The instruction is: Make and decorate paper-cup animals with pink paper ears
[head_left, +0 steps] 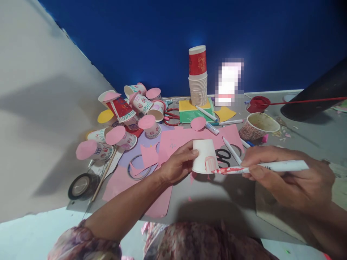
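A white paper cup [202,153], its rim facing down, is gripped from the left by my left hand [180,162]. Red marker lines form a small arched door shape low on its side. My right hand [290,177] is closed around a white marker [284,166] with a red-stained front end. The marker's tip meets the cup near its lower right edge. Black scissor handles [223,158] and another white marker [231,151] lie just behind the cup. Pink paper [180,139] spreads on the table beneath and behind my hands.
Several decorated cups with pink paper tops [148,124] crowd the left. A tall cup stack [198,86] stands on a yellow-green box [187,115] by the blue wall. A roll of black tape [82,186] lies front left. A patterned stained cup [258,126] stands at right.
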A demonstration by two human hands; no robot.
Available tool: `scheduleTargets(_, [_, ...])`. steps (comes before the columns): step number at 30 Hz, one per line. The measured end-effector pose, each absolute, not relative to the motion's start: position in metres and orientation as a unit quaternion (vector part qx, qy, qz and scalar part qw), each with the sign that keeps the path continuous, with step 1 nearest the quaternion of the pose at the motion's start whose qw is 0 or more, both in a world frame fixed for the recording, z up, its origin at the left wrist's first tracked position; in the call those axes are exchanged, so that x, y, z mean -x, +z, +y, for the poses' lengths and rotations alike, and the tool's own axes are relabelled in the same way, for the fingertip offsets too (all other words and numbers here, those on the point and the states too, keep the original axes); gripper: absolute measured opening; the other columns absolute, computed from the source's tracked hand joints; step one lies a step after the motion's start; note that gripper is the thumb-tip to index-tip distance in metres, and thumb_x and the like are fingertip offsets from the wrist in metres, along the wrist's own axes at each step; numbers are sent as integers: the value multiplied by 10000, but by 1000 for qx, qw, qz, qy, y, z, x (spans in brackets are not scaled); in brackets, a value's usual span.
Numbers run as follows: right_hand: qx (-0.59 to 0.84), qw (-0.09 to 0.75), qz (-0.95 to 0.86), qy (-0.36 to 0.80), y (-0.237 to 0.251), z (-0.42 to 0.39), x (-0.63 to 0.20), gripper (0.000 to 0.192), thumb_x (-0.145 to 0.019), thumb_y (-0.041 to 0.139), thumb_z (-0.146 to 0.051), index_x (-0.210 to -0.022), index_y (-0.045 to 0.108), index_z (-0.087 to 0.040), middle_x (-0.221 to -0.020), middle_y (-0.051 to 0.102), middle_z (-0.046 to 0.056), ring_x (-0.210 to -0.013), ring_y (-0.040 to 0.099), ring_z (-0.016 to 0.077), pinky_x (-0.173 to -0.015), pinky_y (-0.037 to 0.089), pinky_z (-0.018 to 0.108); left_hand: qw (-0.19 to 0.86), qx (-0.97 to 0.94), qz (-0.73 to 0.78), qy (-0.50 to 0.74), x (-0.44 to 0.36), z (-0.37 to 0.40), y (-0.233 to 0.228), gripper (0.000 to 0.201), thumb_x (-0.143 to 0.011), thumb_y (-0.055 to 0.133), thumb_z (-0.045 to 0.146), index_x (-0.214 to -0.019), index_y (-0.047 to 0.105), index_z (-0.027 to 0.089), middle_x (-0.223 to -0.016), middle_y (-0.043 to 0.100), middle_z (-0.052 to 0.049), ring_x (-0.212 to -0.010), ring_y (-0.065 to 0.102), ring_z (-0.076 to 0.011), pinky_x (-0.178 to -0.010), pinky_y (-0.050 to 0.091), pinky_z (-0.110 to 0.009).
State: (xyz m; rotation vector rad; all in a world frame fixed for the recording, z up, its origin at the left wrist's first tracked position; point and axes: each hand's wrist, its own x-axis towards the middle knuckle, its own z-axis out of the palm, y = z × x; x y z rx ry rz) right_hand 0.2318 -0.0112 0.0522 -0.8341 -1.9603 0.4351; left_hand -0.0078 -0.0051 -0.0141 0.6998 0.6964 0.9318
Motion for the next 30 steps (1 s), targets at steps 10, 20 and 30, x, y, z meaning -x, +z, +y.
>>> scheduleTargets(10, [345,470,-791,183,48,-10,-232,106,-886,667,-161,-864,724,-248,-719,765,-14,-577,714,132,-536,540,227,769,-333,327,438,7,-6,-16,467,-784,824,442,-1117,698,140,-832,657,-44,-680,611,-147,-605,472,-236])
scheduleTargets(20, [314,476,-799,190,45,-12,-228,117,-909,646,-141,-870,707,-234,-710,743,-21,-551,675,117,-495,494,222,755,-351,328,445,6,-8,-15,498,-796,809,423,-1179,678,133,-832,691,-56,-684,619,-156,-599,452,-231])
scheduleTargets(30, [311,469,-791,242,45,-7,-228,131,-904,637,-153,-825,702,-235,-666,726,-35,-516,665,116,-478,498,210,770,-334,320,440,9,-8,-16,492,-820,759,398,-1225,654,139,-967,739,-121,-799,712,-253,-693,540,-327])
